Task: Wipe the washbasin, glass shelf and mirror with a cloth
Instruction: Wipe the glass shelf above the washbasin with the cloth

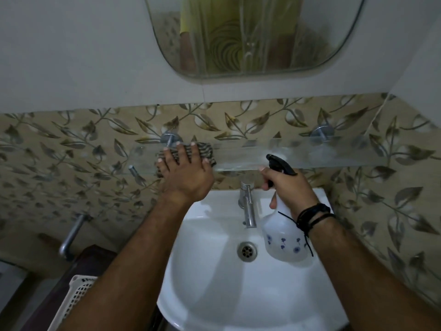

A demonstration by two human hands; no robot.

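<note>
Cloth (205, 150) lies under the flat, spread left hand (185, 174) at the left end of the glass shelf (310, 156); right hand (288, 187) grips a spray bottle (284, 242) over the washbasin (214, 295). Shelf's right half looks smeared, mirror (257, 32) above streaked: likely 2 of 3 surfaces unfinished.

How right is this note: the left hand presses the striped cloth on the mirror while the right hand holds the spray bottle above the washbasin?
One slip. In the head view the left hand presses the striped cloth on the glass shelf, not on the mirror higher up the wall. The rest stands: the right hand holds the spray bottle above the washbasin.
</note>
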